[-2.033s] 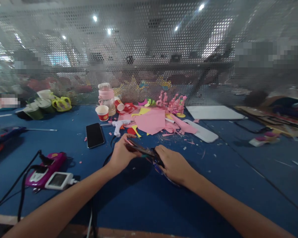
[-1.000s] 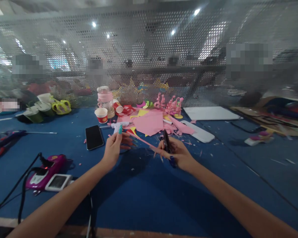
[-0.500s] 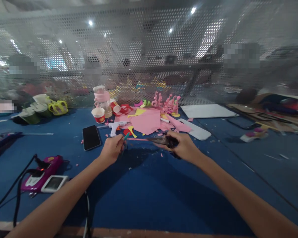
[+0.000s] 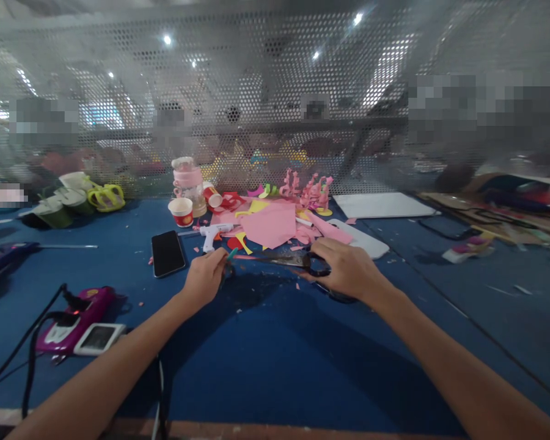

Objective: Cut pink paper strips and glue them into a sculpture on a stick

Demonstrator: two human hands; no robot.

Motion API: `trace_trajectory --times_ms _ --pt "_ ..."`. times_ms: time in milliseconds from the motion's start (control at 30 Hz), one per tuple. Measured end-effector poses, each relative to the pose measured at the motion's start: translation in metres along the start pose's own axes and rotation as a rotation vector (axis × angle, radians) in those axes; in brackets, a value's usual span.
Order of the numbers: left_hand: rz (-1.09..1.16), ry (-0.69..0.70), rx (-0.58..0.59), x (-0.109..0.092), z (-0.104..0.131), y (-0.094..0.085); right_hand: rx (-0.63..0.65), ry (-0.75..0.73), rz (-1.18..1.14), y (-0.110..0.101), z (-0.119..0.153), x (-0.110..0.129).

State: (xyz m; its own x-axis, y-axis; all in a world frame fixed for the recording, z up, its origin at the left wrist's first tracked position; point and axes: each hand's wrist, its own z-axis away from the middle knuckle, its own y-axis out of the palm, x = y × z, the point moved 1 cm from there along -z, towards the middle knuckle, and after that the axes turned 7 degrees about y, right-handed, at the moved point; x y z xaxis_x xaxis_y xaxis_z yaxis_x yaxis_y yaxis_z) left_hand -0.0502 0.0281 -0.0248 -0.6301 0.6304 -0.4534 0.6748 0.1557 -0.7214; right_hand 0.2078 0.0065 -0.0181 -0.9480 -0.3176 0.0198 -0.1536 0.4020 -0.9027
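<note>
My left hand (image 4: 204, 276) is closed, pinching one end of a thin pink paper strip (image 4: 244, 257). A small teal object (image 4: 231, 253), too small to identify, juts up from the same fingers. Black-handled scissors (image 4: 288, 260) are in my right hand (image 4: 348, 269), fingers wrapped round the handles. Their blades point left along the strip, the tips close to my left fingers. Just beyond both hands lie a pink paper sheet (image 4: 270, 226) and mixed paper scraps. A white glue gun (image 4: 211, 235) rests behind my left hand.
On the left are a black phone (image 4: 167, 253), a purple power strip (image 4: 76, 318) with cables and a white device (image 4: 99, 338). Paper cups (image 4: 180, 212), a pink-banded bottle (image 4: 187, 180) and curled pink paper pieces (image 4: 314, 192) stand before a perforated metal screen (image 4: 256, 79).
My right hand has turned and shifted slightly right, and the scissor blades now reach farther left along the pink strip. The left hand stays nearly in place.
</note>
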Motion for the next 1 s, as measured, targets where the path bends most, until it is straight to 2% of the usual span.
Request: trace_trajectory --times_ms 367,1000 --pt "-0.018 0.060 -0.028 -0.0020 0.0046 0.0001 0.003 0.014 0.019 0.0033 0.0004 0.0023" --pt "0.110 0.041 -0.080 -0.0035 0.0061 0.0027 0.051 -0.030 0.041 0.0048 -0.0005 0.0012"
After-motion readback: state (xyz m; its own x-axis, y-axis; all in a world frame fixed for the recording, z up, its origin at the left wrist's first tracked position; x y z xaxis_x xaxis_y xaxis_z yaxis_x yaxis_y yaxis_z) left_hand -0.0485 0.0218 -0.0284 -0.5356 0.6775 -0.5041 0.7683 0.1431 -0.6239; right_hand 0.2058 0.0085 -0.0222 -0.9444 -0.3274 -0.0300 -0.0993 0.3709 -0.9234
